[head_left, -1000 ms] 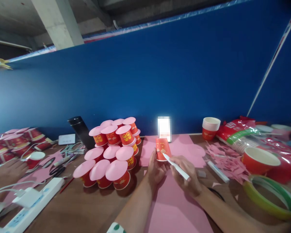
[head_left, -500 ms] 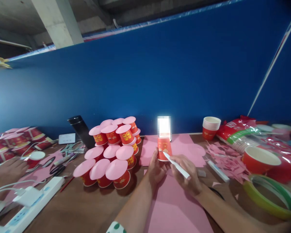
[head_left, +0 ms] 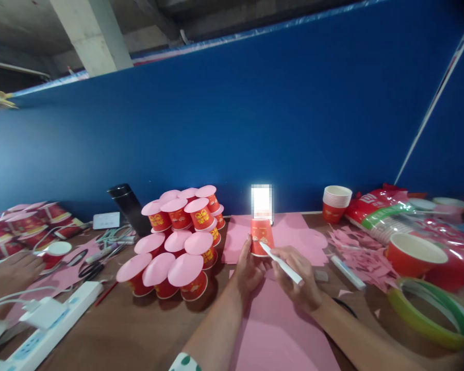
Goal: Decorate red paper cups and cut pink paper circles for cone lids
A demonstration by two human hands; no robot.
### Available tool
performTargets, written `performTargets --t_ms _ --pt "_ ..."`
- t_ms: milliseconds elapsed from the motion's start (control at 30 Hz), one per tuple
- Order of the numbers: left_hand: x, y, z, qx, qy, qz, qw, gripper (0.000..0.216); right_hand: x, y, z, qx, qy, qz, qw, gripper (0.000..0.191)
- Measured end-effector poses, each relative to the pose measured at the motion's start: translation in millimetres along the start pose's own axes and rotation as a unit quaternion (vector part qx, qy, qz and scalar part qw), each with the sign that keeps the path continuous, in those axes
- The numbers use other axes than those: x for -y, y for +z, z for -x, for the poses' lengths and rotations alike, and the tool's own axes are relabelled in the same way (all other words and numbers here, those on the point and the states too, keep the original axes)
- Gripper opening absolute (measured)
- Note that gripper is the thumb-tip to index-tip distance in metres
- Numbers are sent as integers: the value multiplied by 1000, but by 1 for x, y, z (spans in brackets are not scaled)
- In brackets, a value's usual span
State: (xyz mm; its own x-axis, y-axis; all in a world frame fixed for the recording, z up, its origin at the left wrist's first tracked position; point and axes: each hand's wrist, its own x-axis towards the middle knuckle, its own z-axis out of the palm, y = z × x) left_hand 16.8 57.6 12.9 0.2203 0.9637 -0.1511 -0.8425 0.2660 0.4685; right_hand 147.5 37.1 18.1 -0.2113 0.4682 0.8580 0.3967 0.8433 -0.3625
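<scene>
My left hand (head_left: 249, 272) grips an upside-down red paper cup (head_left: 262, 236) standing on a pink paper sheet (head_left: 278, 330). My right hand (head_left: 298, 277) is closed round a white pen (head_left: 280, 263), its tip touching the base of the cup's right side. Both hands sit in the middle of the brown table.
A stack of red cups with pink paper lids (head_left: 178, 242) stands to the left. Scissors (head_left: 89, 270) and a white power strip (head_left: 48, 330) lie further left, by another person's hand (head_left: 11, 273). Nested cups (head_left: 335, 204), pink scraps (head_left: 361, 252), a cup bag (head_left: 402, 221) and green rings (head_left: 433, 312) fill the right.
The cup has been tilted from leaning left to nearly upright and shifted slightly up and right; the pen and both hands followed it a little.
</scene>
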Motion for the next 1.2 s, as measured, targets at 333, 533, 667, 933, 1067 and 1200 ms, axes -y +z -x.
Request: performTargets --t_ms 333,533,667,933,1067,1200 --pt "0 1 1 0 2 -20 1000 32 -1 0 1 -3 -6 9 1000 20" --pt "1 0 0 1 9 -1 1000 26 -3 1 2 3 -6 6 1000 20" --pt "1 -1 0 -2 17 0 1000 26 -4 2 2 5 -7 3 1000 21" --pt "3 -10 -6 14 -3 -7 1000 39 -2 2 1 -1 -16 11 1000 20" --pt "3 -11 -7 17 6 4 1000 39 -1 1 0 -5 -16 8 1000 20" --pt "3 -10 -6 16 -4 11 1000 36 0 1 0 -4 -18 8 1000 19"
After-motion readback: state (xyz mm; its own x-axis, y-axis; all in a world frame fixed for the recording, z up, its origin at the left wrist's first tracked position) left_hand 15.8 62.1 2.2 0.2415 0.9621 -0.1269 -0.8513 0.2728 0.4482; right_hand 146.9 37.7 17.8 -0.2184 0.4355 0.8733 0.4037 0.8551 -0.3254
